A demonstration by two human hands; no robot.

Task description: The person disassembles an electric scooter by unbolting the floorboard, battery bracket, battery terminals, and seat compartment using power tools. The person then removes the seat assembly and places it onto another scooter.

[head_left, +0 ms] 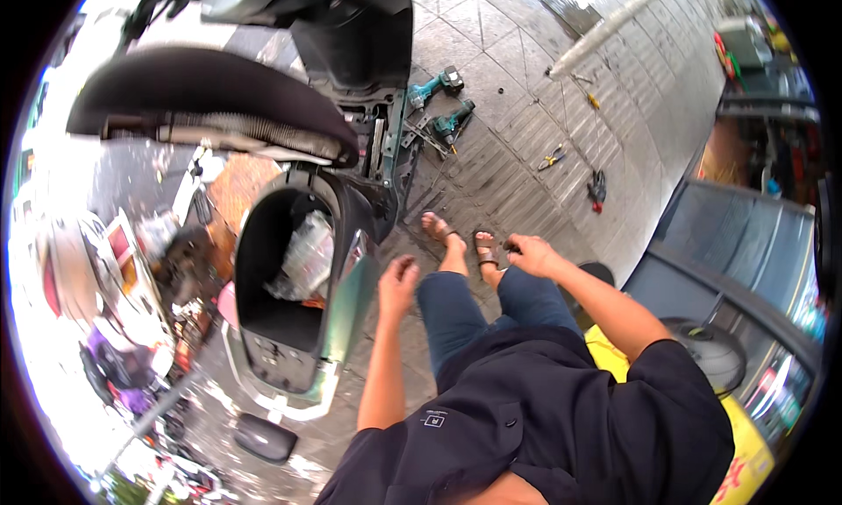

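My left hand point(398, 284) hangs beside the green scooter body point(347, 308), its fingers loosely curled and apart, with nothing clear in them. My right hand point(529, 255) is over my lap area, fingers closed round a small dark thing too small to name. Left of my hands, the scooter's open storage bay point(263, 316) contains a crumpled clear plastic bag point(307, 257). The raised black seat point(210, 97) stands over the bay. Beyond my feet, two teal power tools point(447, 119) lie on the paving by the scooter's exposed frame point(377, 154).
Pliers point(551, 158), a red-and-black tool point(596, 189) and a long pale pole point(614, 27) lie on the paving point(491, 49). A fan point(702, 347) and glass counter point(719, 259) are at my right. Clutter point(175, 277) fills the left. A black cushion-like piece point(263, 437) lies low left.
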